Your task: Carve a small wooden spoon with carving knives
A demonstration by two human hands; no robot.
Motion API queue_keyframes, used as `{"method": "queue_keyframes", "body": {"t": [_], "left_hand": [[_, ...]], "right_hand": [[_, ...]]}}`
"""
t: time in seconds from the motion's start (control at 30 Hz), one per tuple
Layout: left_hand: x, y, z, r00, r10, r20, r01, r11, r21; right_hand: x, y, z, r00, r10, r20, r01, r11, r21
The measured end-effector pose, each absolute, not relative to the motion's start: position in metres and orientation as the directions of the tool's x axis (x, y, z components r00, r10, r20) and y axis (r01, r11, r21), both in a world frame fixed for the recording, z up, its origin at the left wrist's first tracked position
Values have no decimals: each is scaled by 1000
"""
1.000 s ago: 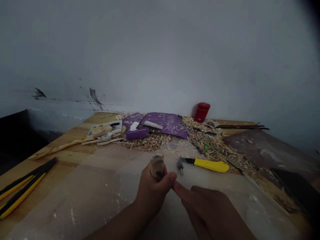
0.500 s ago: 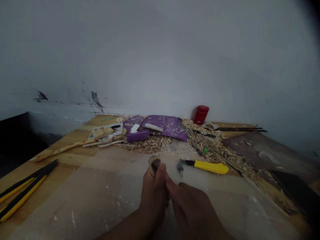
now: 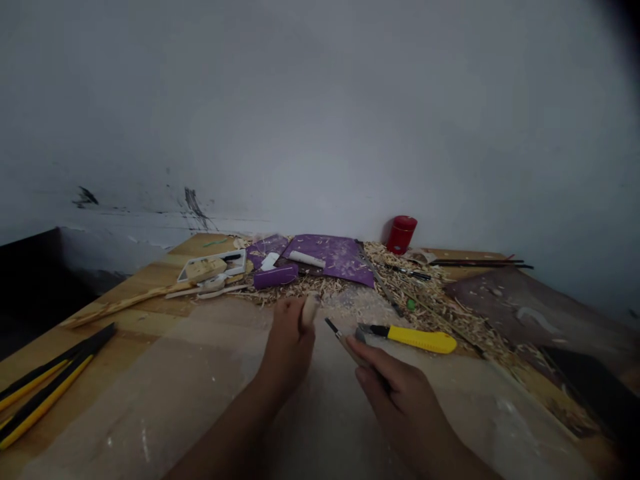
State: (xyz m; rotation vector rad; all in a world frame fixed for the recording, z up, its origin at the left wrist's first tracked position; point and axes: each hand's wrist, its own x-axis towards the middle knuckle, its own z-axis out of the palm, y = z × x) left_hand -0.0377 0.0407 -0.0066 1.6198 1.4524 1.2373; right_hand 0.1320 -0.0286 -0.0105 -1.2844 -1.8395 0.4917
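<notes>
Wood carving [image 3: 311, 311] | left hand [image 3: 287, 343] | knife [image 3: 345, 347], right hand [image 3: 403, 400] | dusty bench [image 3: 150, 393] (white wall [image 3: 320, 120])

The left hand [image 3: 287, 350] and right hand [image 3: 400, 400] are bare, and so are the slim forearms [image 3: 225, 427], which narrow toward the wrists and run off the lower edge of view. Dim light hides nails and fine skin detail.

Right hand [image 3: 400, 400] has pulled away; knife [image 3: 344, 343] now shows; left hand [image 3: 286, 343] apart.
</notes>
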Motion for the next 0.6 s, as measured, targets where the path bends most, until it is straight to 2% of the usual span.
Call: {"method": "queue_keyframes", "body": {"t": [0.03,0.1,0.2,0.33,0.47,0.6], "left_hand": [[-41,44,-7,-42,954,296,461,-245,853],[-46,51,-9,-34,958,285,445,-241,862],[-44,53,-12,-13,993,121,254,-113,960],[-32,42,-13,109,994,-9,76,1,997],[-28,32,-10,251,966,-67,-259,134,956],[-30,29,-8,274,958,-90,-332,182,925]], "right_hand": [[132,-28,-10,-143,905,400,599,401,-693],[132,-28,-11,-140,907,398,624,393,-675],[132,-28,-12,-149,909,388,639,388,-664],[133,-32,-12,-220,890,398,641,440,-629],[132,-37,-11,-291,874,390,641,480,-599],[130,-40,-9,-328,865,380,651,499,-573]]}}
